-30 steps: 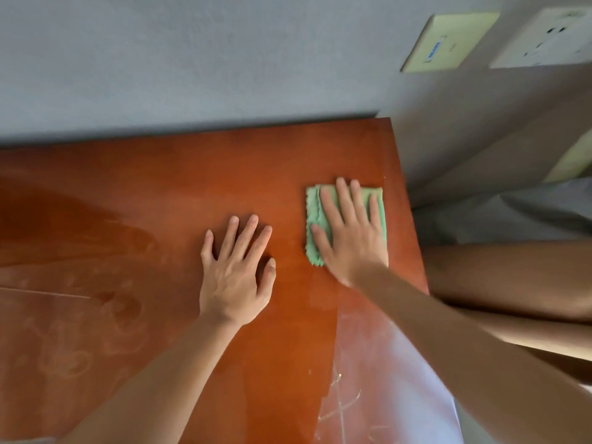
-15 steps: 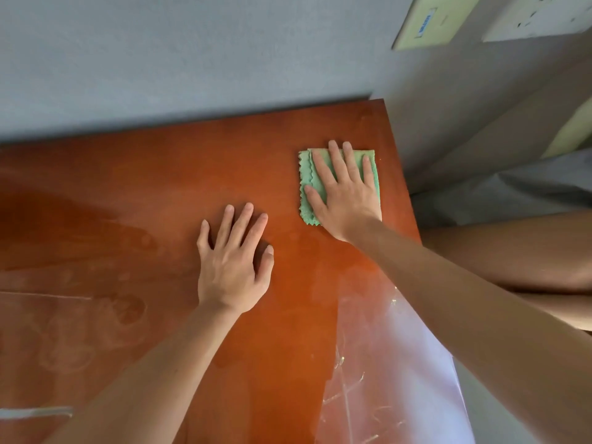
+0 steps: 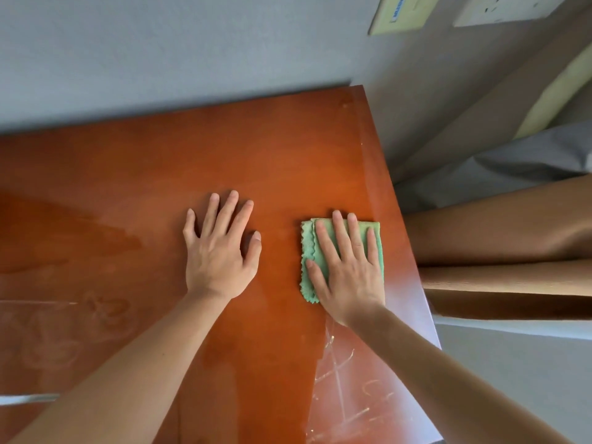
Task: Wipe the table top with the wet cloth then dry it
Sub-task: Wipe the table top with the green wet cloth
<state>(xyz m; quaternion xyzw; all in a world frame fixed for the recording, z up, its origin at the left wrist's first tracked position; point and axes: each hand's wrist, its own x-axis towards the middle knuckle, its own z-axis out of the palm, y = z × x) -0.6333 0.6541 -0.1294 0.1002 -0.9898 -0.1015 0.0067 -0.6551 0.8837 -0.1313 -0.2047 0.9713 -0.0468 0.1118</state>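
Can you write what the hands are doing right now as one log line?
right hand: flat on green cloth | left hand: flat on table top

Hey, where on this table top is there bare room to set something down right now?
Bare wood runs along the wall behind both hands, and across the whole stretch out from the left hand. The narrow strip between the left hand and the green cloth is tight. The right hand presses the cloth flat close to the table's right edge, so that side is crowded.
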